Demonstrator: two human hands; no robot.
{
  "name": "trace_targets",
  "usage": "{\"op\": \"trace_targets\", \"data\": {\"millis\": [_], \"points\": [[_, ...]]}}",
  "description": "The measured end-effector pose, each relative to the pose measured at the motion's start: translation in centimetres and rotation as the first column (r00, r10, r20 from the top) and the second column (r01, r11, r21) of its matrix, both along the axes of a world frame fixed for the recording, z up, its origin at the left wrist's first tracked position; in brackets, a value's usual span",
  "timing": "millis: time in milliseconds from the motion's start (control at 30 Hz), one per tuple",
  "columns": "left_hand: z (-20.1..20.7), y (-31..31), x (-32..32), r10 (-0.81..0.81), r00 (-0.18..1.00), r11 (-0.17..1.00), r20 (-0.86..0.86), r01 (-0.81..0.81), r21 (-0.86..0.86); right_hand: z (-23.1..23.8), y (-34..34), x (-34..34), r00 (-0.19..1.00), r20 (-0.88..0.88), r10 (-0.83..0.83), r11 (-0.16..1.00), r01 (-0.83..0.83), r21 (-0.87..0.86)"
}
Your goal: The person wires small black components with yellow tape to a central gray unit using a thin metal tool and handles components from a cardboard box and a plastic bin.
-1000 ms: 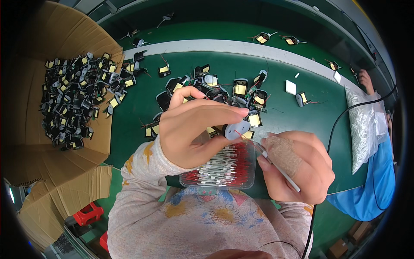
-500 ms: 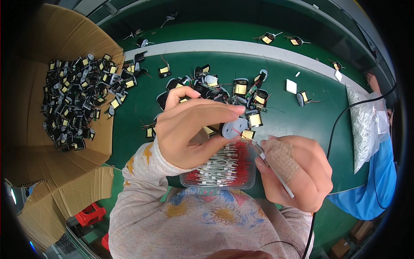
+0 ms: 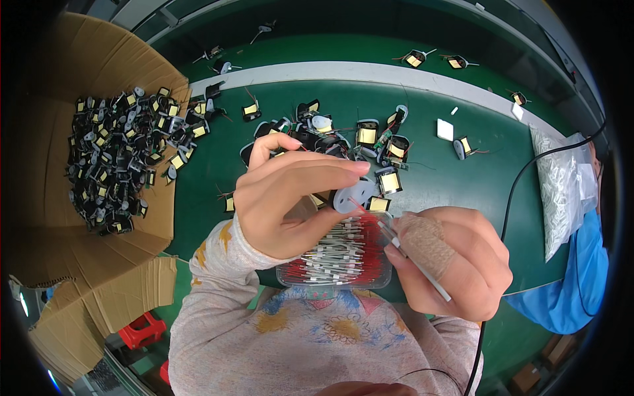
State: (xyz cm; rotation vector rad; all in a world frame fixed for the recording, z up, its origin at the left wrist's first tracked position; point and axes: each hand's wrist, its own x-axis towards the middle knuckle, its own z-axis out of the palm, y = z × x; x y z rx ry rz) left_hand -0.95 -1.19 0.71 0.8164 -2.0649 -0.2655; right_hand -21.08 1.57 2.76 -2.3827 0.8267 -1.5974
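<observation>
My left hand (image 3: 290, 191) pinches a small black part with a grey oval end cap (image 3: 352, 197) between thumb and fingers. Thin red wires (image 3: 360, 206) run from the cap's holes toward my right hand (image 3: 456, 264). That hand is closed around a slim grey-white sleeved lead (image 3: 422, 272), its tip near the wires. A tan bandage (image 3: 428, 245) wraps one of its fingers. Below the hands sits a clear plastic tray (image 3: 284, 276) of white-sleeved red leads (image 3: 337, 254). Similar black parts with yellow pads (image 3: 368, 133) lie heaped beyond my left hand, which hides some.
A cardboard box (image 3: 46, 152) full of such parts stands at left. A white rail (image 3: 317, 70) separates the green table (image 3: 489, 191) from a belt (image 3: 343, 49) carrying several parts. At right lie a bag of white pieces (image 3: 558, 198), a black cable (image 3: 510, 198) and a blue sleeve (image 3: 568, 284).
The capped part has shifted slightly left and turned, and the lead's tip has drawn back a little from its cap. Parts on the belt moved right. Another person's hand left the right edge.
</observation>
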Motion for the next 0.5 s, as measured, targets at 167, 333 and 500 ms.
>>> {"op": "trace_targets", "data": {"millis": [167,333,500], "points": [[0.0,0.1,0.0,-0.017,1.0,1.0,-0.021,0.017,0.02,0.0,0.1,-0.1,1.0,-0.012,-0.007,1.0,0.007,-0.004],[0.0,0.0,0.2,-0.093,0.994,0.989,-0.057,0.099,0.113,-0.1,-0.2,0.3,1.0,0.019,-0.018,1.0,0.017,0.013],[0.5,0.1,0.1,-0.114,0.993,0.987,0.034,0.109,0.121,-1.0,-1.6,0.7,0.999,0.041,0.033,0.999,-0.035,0.041]]}}
